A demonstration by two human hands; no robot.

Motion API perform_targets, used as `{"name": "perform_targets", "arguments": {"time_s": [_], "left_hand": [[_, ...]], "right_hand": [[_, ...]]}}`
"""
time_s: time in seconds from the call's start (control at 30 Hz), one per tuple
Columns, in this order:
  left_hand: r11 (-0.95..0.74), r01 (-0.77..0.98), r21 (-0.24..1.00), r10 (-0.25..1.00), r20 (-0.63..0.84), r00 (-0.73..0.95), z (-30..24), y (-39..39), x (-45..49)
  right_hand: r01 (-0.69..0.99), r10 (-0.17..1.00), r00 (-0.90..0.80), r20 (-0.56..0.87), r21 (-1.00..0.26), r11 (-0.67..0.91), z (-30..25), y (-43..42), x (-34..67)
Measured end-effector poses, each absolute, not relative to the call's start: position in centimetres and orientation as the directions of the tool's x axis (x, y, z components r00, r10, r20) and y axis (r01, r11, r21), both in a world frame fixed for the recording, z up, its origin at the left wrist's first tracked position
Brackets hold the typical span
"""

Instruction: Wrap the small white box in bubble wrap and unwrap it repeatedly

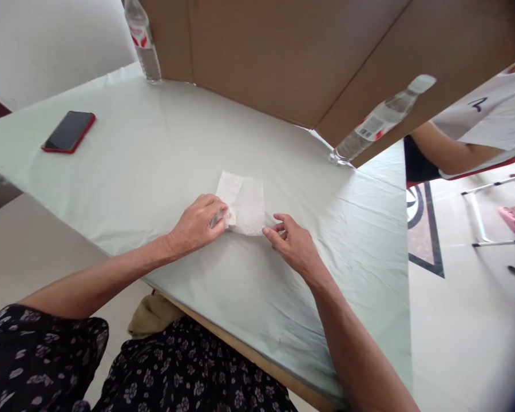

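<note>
A thin, whitish, see-through sheet (249,200), creased and roughly square, lies on the pale green tablecloth (154,154) in front of me. My left hand (199,223) is closed at its left edge, thumb and fingers pinching a crumpled piece of clear plastic (220,216). A small pale piece shows beside those fingertips; its kind is too small to tell. At the sheet's lower right corner, my right hand (292,240) has curled fingers with a gap between thumb and forefinger. Its thumb tip is close to the corner, and I see nothing held in it.
A cardboard panel (257,57) stands across the back, with a clear bottle (143,46) at its left and another bottle (377,123) at its right. A red-cased phone (68,131) lies at the left. Beyond the panel, a person (463,126) is partly visible.
</note>
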State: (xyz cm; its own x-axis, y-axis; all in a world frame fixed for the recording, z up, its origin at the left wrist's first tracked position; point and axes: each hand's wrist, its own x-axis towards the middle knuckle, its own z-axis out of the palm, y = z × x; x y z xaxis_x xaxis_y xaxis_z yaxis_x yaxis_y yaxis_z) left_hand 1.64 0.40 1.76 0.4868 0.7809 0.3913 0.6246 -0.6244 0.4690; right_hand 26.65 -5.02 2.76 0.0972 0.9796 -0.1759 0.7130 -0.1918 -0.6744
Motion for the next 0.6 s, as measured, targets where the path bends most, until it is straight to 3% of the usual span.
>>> {"name": "perform_targets", "arguments": {"time_s": [0.17, 0.3, 0.4, 0.6], "left_hand": [[-0.573, 0.640, 0.511, 0.819, 0.328, 0.471, 2.0, -0.2, 2.1], [-0.579, 0.649, 0.493, 0.815, 0.343, 0.467, 1.8, -0.3, 2.2], [-0.611, 0.659, 0.439, 0.791, 0.372, 0.486, 1.6, -0.2, 2.1], [-0.619, 0.689, 0.377, 0.781, 0.390, 0.488, 1.7, -0.2, 2.2]], "right_hand": [[0.643, 0.957, 0.119, -0.263, -0.714, -0.276, 2.3, -3.7, 25.0], [0.489, 0.942, 0.126, -0.312, -0.807, -0.332, 2.0, -2.5, 24.3], [0.399, 0.958, 0.152, -0.244, -0.871, -0.286, 1.3, -1.8, 24.0], [0.459, 0.988, 0.150, -0.047, -0.882, -0.112, 0.4, -1.1, 22.8]]}}
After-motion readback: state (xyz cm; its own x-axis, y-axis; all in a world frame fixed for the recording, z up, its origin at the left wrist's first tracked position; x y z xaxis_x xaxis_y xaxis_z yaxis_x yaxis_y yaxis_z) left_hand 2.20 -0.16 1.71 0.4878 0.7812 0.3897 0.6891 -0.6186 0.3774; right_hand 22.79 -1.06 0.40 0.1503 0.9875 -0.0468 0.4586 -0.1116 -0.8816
